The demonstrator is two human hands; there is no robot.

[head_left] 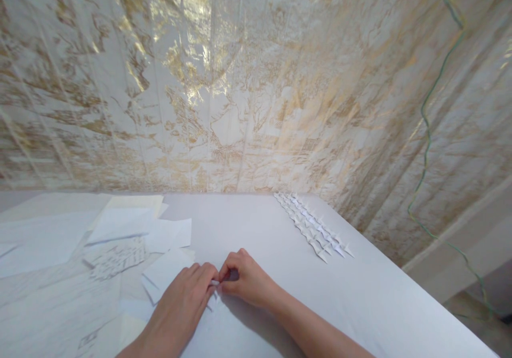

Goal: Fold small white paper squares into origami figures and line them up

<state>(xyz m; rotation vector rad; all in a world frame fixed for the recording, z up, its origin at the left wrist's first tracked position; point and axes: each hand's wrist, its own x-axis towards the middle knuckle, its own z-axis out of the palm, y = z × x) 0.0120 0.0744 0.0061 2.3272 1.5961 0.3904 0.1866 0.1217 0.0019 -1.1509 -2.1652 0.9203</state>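
Close together near the front middle of the table, my two hands work on one small folded piece of white paper [215, 283]. My left hand [188, 288] lies over its left side with the fingers curled down, hiding most of it. Thumb and forefinger of my right hand [246, 280] pinch its right end. A pointed white flap [212, 302] shows below the fingers. Toward the back right, rows of small folded paper pieces with sharp tips [310, 224] lie side by side on the table.
Loose paper sheets [168, 235], some with writing [120, 256], overlap across the left of the white table [380, 294]. A gold-patterned curtain [240, 107] hangs behind the back edge. A green and yellow cord [426, 118] runs down on the right, beyond the table's edge.
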